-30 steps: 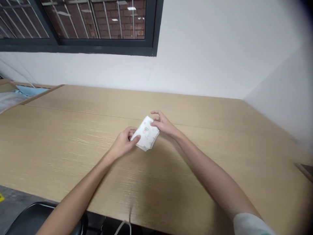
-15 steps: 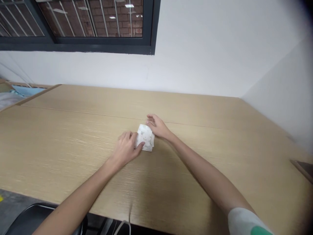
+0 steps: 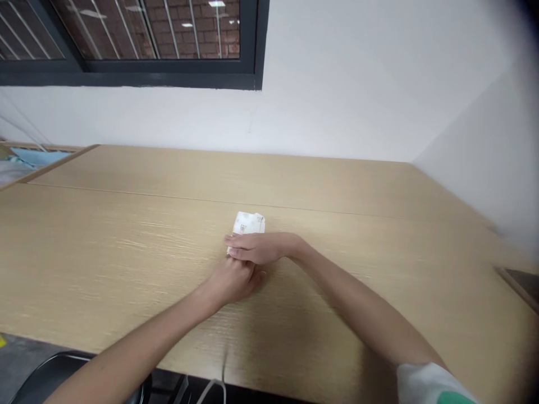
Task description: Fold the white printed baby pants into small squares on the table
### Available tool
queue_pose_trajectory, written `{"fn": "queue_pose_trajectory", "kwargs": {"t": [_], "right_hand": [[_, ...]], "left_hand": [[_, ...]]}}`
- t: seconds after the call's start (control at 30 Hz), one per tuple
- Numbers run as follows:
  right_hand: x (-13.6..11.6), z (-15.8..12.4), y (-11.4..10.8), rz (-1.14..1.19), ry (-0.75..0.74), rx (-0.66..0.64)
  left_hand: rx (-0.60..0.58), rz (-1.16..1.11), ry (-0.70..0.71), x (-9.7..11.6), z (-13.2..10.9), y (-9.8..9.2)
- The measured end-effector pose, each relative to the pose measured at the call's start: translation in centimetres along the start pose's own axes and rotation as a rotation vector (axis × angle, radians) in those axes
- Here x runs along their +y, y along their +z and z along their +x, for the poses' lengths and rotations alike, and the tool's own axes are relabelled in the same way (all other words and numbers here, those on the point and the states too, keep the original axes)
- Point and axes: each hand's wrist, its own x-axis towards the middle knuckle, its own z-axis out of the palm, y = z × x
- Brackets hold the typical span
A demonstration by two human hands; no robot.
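Observation:
A small folded white cloth with a faint print [image 3: 248,224] lies on the light wooden table [image 3: 126,247]. My right hand [image 3: 259,247] lies flat across its near edge, fingers stretched out to the left and pressing down. My left hand [image 3: 232,281] sits just in front of it, partly tucked under the right hand; its fingers are hidden. Only the far part of the cloth shows above my right hand.
A white wall and a dark-framed window [image 3: 135,45] stand behind the table. Another desk with blue and white items [image 3: 25,160] adjoins at far left. A black chair [image 3: 63,376] and a white cable [image 3: 214,387] are below the front edge. A dark object [image 3: 522,283] sits at far right.
The cloth was folded smaller and laid flat. My right hand swung over it and flattened on top; my left hand slid back toward me and went under the right.

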Motion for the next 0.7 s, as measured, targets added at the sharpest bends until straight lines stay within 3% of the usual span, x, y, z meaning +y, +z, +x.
{"fn": "queue_pose_trajectory", "kwargs": {"t": [0.17,0.33,0.53,0.7], "right_hand": [[2.3,-0.1,0.9,-0.193,0.106,-0.004],[5.2,-0.9,1.3,-0.392,0.188,0.124],[6.5,-1.3,0.0,-0.385,0.335,0.177],[7.1,-1.7,-0.1,-0.360,0.334,0.236]], "left_hand": [[0.021,-0.061,0.077,-0.6,0.1,-0.6],[-0.031,-0.033,0.080,-0.7,0.2,-0.9],[-0.054,-0.026,0.050,-1.1,0.0,-0.2],[-0.039,-0.077,0.028,-1.0,0.0,-0.2]]}}
